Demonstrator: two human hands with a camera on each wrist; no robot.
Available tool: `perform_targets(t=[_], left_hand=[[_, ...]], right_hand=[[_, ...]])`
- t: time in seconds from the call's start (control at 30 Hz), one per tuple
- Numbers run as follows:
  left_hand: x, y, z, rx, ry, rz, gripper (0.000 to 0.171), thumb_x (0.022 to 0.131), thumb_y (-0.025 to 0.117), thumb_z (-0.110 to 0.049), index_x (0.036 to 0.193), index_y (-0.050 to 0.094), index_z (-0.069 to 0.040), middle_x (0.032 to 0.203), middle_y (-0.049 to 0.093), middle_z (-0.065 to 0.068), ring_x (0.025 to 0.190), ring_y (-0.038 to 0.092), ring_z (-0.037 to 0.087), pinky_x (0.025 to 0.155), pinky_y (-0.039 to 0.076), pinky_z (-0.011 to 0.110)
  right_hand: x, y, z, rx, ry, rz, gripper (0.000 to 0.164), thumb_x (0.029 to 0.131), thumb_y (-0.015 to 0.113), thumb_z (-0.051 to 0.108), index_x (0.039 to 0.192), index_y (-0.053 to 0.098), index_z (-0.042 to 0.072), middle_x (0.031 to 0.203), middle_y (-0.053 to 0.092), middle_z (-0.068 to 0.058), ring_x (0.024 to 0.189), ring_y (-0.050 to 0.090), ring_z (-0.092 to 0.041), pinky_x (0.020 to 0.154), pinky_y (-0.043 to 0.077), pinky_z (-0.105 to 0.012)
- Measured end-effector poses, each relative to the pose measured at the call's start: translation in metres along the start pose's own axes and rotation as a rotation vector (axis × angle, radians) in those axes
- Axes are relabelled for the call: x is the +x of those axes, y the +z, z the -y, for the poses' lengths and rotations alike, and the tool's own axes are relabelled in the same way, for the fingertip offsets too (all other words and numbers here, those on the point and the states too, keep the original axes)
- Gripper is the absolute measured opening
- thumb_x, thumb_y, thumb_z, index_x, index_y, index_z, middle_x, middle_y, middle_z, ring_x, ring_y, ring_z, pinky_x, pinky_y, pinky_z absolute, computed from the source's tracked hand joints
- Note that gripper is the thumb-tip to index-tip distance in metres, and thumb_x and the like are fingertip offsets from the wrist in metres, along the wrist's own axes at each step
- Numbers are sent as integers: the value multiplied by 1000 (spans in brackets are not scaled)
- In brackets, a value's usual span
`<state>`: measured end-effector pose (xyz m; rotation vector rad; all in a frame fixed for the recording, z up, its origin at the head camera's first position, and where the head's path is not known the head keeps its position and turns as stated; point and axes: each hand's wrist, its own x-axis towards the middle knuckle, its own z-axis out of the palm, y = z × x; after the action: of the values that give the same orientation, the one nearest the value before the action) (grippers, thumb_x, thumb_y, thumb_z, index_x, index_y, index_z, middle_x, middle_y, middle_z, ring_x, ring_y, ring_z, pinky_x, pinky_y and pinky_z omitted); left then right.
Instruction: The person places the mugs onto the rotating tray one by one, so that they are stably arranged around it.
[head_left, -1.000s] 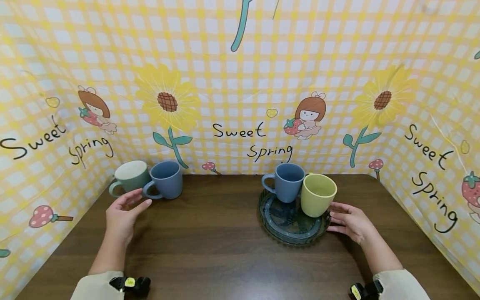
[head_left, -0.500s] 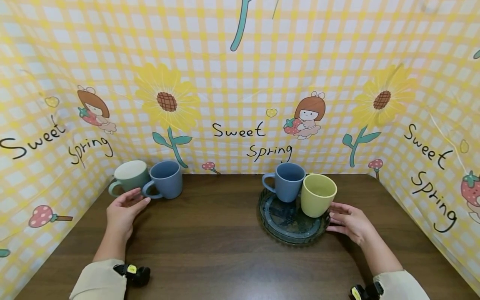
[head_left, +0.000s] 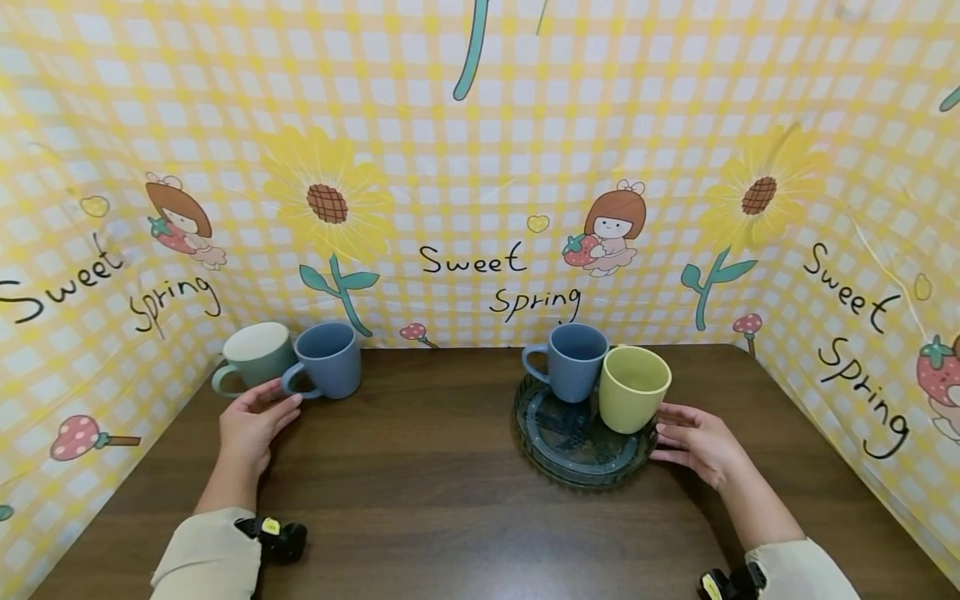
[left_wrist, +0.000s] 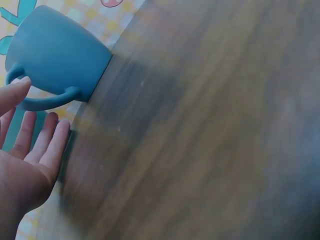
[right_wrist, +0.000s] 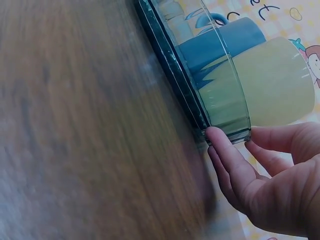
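Note:
Close by the handle of a blue mug (head_left: pixel 327 358), my left hand (head_left: pixel 247 429) reaches in from the front. Its thumb (left_wrist: pixel 15 94) overlaps the handle in the left wrist view, and the other fingers (left_wrist: pixel 52 142) extend below it. A green mug (head_left: pixel 258 358) with a white inside stands just left of the blue one. My right hand (head_left: pixel 701 446) touches the outer edge of a dark clear glass tray (head_left: pixel 581 475), its thumb and fingers fairly straight and spread along the side. A second blue mug (head_left: pixel 576 362) and a yellow-green mug (head_left: pixel 633 392) stand upright in the tray.
The brown wooden table (head_left: pixel 420 500) reaches back to a yellow checked cloth (head_left: pixel 450 183), which hangs as a wall behind and at both sides. Both left mugs stand near the table's back left corner, close to the cloth.
My left hand has shifted slightly right, its fingers closer to the blue mug's handle. The view has turned a little. My right hand stays at the tray's edge.

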<state>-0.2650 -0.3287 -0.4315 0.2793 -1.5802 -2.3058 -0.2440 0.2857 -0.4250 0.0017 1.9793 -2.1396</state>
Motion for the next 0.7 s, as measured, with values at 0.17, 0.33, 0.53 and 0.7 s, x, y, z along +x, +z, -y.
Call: perform_targets(t=[0.17, 0.33, 0.53, 0.7], left_hand=[[2, 1, 3, -71, -25, 5, 31, 80, 70, 15, 102, 68, -7, 91, 66, 3, 76, 70, 13, 72, 60, 36], [3, 3, 1, -92, -53, -48, 26, 78, 74, 12, 97, 69, -4, 85, 65, 3, 75, 70, 16, 73, 60, 34], [5, 5, 2, -71, -47, -74, 20, 78, 74, 13, 92, 69, -1, 83, 62, 4, 73, 71, 17, 73, 59, 32], [4, 7, 5, -60, -36, -58, 20, 79, 72, 14, 92, 68, -1, 82, 62, 3, 72, 70, 15, 71, 59, 31]], right_hand=[[-1, 1, 1, 19, -9, -2, 56, 94, 54, -6, 143, 27, -15, 112, 53, -14, 88, 62, -20, 80, 58, -43], [-2, 2, -1, 13, -15, -5, 59, 94, 54, -6, 143, 24, -16, 111, 55, -11, 90, 61, -19, 80, 58, -44], [-4, 3, -2, -2, -18, -6, 62, 94, 54, -7, 144, 18, -16, 117, 52, -15, 89, 63, -19, 82, 58, -44], [-7, 4, -1, -3, -2, -6, 66, 93, 54, -8, 146, 14, -15, 125, 45, -24, 89, 64, -20, 83, 57, -44]])
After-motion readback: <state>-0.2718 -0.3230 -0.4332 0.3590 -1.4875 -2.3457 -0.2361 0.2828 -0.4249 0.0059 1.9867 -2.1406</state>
